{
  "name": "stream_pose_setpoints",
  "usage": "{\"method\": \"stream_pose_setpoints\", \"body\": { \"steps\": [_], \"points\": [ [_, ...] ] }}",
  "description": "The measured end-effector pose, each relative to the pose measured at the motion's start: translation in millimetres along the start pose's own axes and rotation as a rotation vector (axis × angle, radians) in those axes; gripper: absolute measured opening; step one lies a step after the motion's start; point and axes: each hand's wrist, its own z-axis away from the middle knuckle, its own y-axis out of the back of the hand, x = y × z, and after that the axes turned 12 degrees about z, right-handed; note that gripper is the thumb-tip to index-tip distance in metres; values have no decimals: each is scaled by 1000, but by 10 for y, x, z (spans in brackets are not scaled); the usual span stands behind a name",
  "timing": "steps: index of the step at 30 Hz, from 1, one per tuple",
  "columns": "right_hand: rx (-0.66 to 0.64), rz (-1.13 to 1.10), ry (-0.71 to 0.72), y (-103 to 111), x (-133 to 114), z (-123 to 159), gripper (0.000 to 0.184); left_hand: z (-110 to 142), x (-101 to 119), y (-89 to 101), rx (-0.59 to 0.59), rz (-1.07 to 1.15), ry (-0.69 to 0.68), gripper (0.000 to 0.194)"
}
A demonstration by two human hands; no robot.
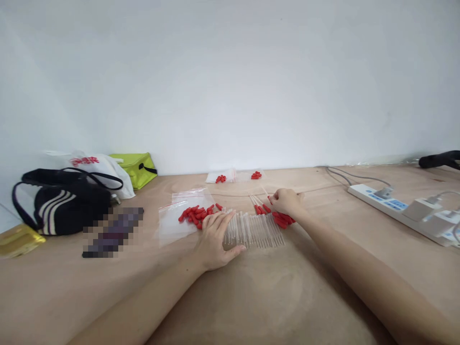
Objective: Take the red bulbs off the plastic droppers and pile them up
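Note:
My left hand (pixel 215 242) rests at the left end of a row of thin clear glass dropper tubes (pixel 253 230), fingers stretched out flat and thumb apart. Closed in a pinch, my right hand (pixel 287 200) holds a dropper by its red rubber bulb, with the clear tube (pixel 264 190) pointing away to the far left. Several droppers with red bulbs (pixel 261 209) lie just beyond the row. More red bulbs (pixel 282 219) are partly hidden under my right hand. Beside my left fingers, a pile of loose red bulbs (pixel 194 214) lies on clear plastic bags (pixel 172 225).
Two small bags with red bulbs (pixel 220 178) lie near the wall. On the left are a black bag (pixel 72 201), a white plastic bag (pixel 118 175), a lime-green bag (pixel 138 167) and a blurred dark object (pixel 113 235). A white power strip (pixel 395 208) with plugs and cables stretches along the right.

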Motion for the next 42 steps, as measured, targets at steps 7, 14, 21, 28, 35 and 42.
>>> {"method": "stream_pose_setpoints", "body": {
  "steps": [7,14,21,28,35,42],
  "points": [
    [615,-16,452,-80,177,464,18,-52,6,-42,107,-6,6,71],
    [805,-49,735,-258,89,806,13,-99,33,-93,80,-26,-126,36],
    [790,-157,767,-259,-55,858,8,-112,105,-119,78,-28,-226,17],
    [804,-137,770,-287,-48,831,14,-121,108,-144,116,-48,-266,18],
    [804,-97,830,-283,-16,835,21,-97,96,-141,117,-24,-259,17],
    [767,-165,878,-282,-4,861,19,-93,105,-140,106,10,-279,21]
  ]
}}
